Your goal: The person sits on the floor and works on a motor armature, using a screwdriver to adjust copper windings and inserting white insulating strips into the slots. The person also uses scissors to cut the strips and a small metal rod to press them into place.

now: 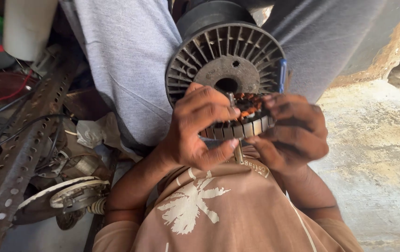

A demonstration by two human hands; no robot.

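Stator core (pixel 239 122), a ring of grey steel laminations with copper-orange windings showing in its slots, is being held up close in front of our chest, between both hands and just in front of a large black wire spool (pixel 225 60). We are clamping our left hand (pixel 195 128) on the left end of the core, thumb below and fingers curled over the top edge. We are closing our right hand (pixel 293 130) on the right end in the same way, fingertips resting on the windings. A thin metal shaft or rod (pixel 238 151) is standing out below the core between the two thumbs; what it belongs to cannot be told.

The spool, ribbed like a wheel with a round hub hole, is lying behind the core against a grey cloth-covered leg (pixel 130 60). To the far left, perforated angle iron (pixel 13 158), loose black cables and a round motor part (pixel 76 196) are lying in a heap. Bare concrete floor (pixel 372 163) is showing on the right.

To handle this step well, in our judgement, we are keeping both grips on the steel rim, not on the fine wire, holding the core level and steady, and pressing only lightly where fingertips meet the coils.
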